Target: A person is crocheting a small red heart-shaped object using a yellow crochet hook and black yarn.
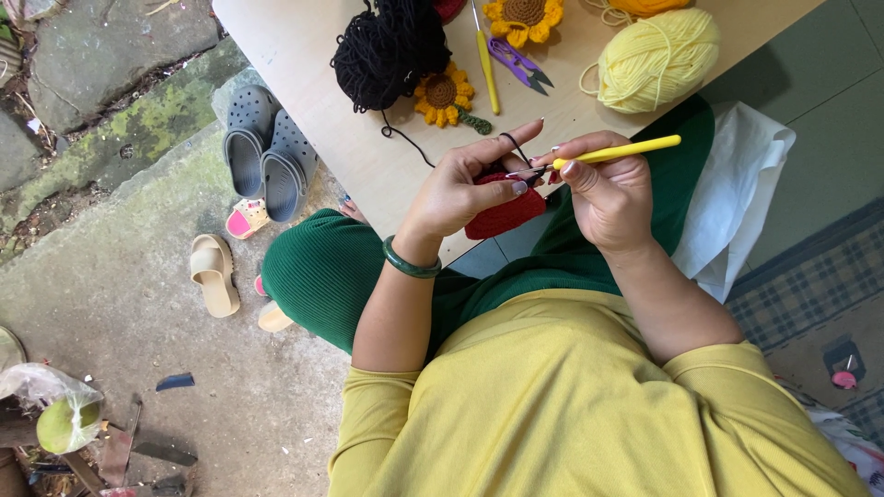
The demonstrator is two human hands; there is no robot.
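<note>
Your left hand (465, 189) pinches the red crochet piece (502, 213) at the near edge of the wooden table (304, 55), black yarn strand (514, 147) looped over its forefinger. Your right hand (608, 193) is closed on the yellow crochet hook (619, 151), whose tip meets the red piece between both hands. Farther up the table lie the black yarn ball (387, 51) and a crocheted sunflower (442, 95).

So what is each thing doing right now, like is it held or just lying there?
left hand: pinching the red crochet piece
right hand: gripping the yellow crochet hook
black yarn: loose heap on the table, strand running to the hands
pale yellow yarn ball: wound, lying untouched
purple snips: lying on the table
</note>
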